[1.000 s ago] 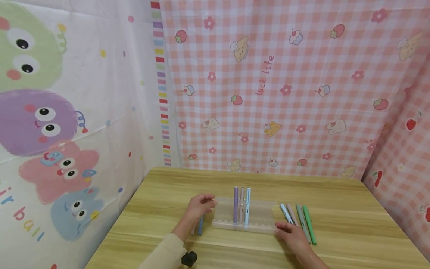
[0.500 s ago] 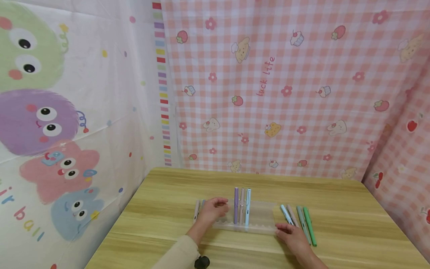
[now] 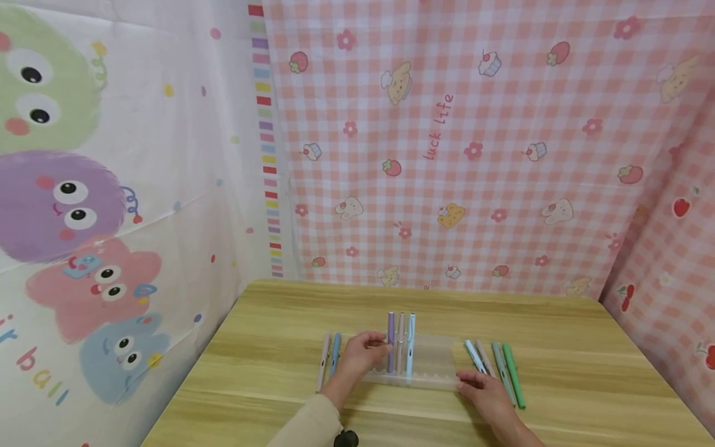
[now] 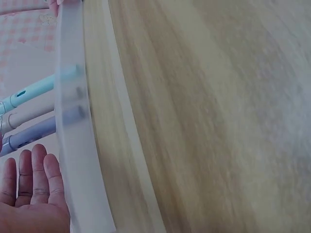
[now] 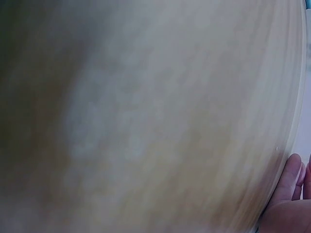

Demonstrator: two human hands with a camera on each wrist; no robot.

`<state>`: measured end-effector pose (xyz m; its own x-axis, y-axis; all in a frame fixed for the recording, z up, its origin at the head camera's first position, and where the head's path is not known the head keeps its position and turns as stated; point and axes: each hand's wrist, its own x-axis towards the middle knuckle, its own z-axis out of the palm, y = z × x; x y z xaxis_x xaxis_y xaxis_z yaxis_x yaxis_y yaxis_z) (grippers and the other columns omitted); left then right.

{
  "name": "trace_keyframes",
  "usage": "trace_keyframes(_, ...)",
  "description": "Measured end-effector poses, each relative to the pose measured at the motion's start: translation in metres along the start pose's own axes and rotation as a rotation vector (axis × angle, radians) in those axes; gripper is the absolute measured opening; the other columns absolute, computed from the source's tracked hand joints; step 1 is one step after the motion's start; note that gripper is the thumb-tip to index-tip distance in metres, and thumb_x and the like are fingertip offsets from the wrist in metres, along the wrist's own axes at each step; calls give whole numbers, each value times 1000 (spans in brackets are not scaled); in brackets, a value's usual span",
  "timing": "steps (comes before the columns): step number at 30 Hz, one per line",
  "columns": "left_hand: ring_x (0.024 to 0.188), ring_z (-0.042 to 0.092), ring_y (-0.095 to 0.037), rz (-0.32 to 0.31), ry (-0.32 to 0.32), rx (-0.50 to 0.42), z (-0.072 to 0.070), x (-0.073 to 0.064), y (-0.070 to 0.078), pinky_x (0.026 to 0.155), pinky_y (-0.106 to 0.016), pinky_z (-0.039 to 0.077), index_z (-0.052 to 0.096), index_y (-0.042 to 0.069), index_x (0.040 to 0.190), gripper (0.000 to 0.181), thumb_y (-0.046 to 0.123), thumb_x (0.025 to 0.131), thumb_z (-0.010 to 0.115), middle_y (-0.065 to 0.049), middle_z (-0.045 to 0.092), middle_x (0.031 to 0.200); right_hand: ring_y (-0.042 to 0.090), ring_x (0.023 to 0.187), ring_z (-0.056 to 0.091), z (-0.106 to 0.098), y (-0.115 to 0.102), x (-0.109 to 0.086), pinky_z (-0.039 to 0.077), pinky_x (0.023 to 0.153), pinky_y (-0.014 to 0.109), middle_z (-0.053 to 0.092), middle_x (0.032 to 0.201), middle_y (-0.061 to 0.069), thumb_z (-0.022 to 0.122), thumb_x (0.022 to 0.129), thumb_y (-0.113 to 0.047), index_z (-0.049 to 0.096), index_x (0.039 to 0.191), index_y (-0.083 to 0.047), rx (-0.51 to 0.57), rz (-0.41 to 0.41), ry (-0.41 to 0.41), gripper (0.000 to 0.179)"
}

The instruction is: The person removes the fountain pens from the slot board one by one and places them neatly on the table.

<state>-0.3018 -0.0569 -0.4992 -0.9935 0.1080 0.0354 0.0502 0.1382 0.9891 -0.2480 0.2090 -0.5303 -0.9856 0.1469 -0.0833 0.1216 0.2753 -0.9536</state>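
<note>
A clear pen stand (image 3: 436, 357) with a notched front ledge holds three upright pens: a purple pen (image 3: 391, 341), a greyish-pink pen (image 3: 401, 341) and a light blue pen (image 3: 411, 344). My left hand (image 3: 360, 359) is in front of the stand's left part, its fingertips at the purple pen. In the left wrist view, several fingers (image 4: 40, 174) of that hand extend, only slightly bent, beside the ledge (image 4: 77, 145); its thumb is mostly out of frame. At the stand's right front corner, my right hand (image 3: 488, 394) touches the end with its fingertips. Its visible fingers (image 5: 290, 177) look straight.
On the table (image 3: 268, 310) to the left of the stand lie a greyish-pink pen (image 3: 323, 360) and a blue pen (image 3: 335, 354). Several pens lie to the right, among them a green pen (image 3: 514, 375) partly beyond my right hand. Patterned curtains (image 3: 447, 186) hang behind.
My left hand has moved right, from the stand's left edge to the purple pen, uncovering the two pens lying at left. The right hand has stayed at the stand's right corner.
</note>
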Motion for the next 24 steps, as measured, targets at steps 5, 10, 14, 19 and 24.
trace_keyframes(5, 84, 59, -15, 6, 11, -12, 5, 2, -1, 71, -33, 54, 65, -7, 113, 30, 6, 86, 73, -8, 66, 97, 11, 86, 59, 0, -1, -1, 51, 69, 20, 70, 99, 12, 67, 89, 2, 66, 111, 14, -2, -6, 2, 25)
trace_keyframes(10, 81, 58, -14, -2, 25, -12, 9, 3, 0, 69, -33, 53, 65, -8, 111, 29, 2, 85, 74, -8, 67, 96, 12, 86, 59, 0, -1, -1, 51, 69, 20, 70, 100, 12, 67, 89, 2, 66, 111, 14, -3, -5, 4, 25)
trace_keyframes(14, 79, 57, -13, 8, 35, -6, 11, 3, 0, 66, -30, 52, 66, -9, 109, 27, 0, 84, 73, -8, 66, 93, 12, 86, 59, 0, -1, -1, 51, 69, 20, 70, 99, 12, 67, 89, 2, 66, 111, 14, -6, -6, 5, 24)
trace_keyframes(19, 76, 58, -12, 27, 55, -3, 13, 3, -1, 66, -31, 54, 67, -9, 104, 23, -3, 83, 73, -7, 66, 88, 12, 85, 59, 1, -1, -1, 51, 68, 21, 70, 99, 12, 68, 90, 2, 66, 111, 14, -9, -3, 6, 25)
trace_keyframes(24, 74, 56, -12, 35, 62, -24, 14, 1, 1, 64, -28, 52, 67, -9, 102, 20, -5, 83, 73, -6, 65, 86, 12, 85, 59, 1, -1, -1, 51, 68, 21, 70, 99, 12, 68, 89, 2, 66, 111, 14, -10, 0, 8, 25)
